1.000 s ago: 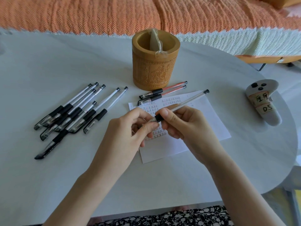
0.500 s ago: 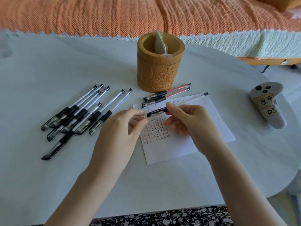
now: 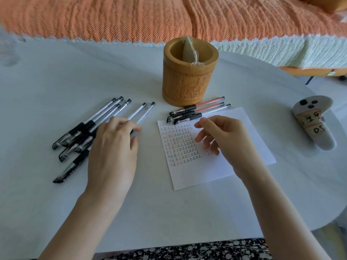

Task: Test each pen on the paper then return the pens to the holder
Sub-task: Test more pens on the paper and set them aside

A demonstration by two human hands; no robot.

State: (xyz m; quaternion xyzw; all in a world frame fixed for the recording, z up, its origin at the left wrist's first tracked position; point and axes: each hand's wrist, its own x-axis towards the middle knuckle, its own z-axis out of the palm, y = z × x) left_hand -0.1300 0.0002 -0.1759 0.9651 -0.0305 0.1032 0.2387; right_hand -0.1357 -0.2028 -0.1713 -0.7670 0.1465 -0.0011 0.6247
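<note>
While the left hand [image 3: 112, 147] lies with loose fingers over the cluster of black pens [image 3: 82, 128] on the left of the counter [image 3: 56, 72], the right hand [image 3: 225, 139] hovers above the paper [image 3: 216, 171], fingers slackly curled and gripping nothing. Three more pens [image 3: 197, 110] lie side by side just near of the bamboo holder [image 3: 189, 81], the nearest overlapping the paper's far edge

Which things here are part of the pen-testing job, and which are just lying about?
Job: pen holder; paper; pile of pens on the left; three pens beside the holder.
Lying about: grey labelled controller; orange blanket.
</note>
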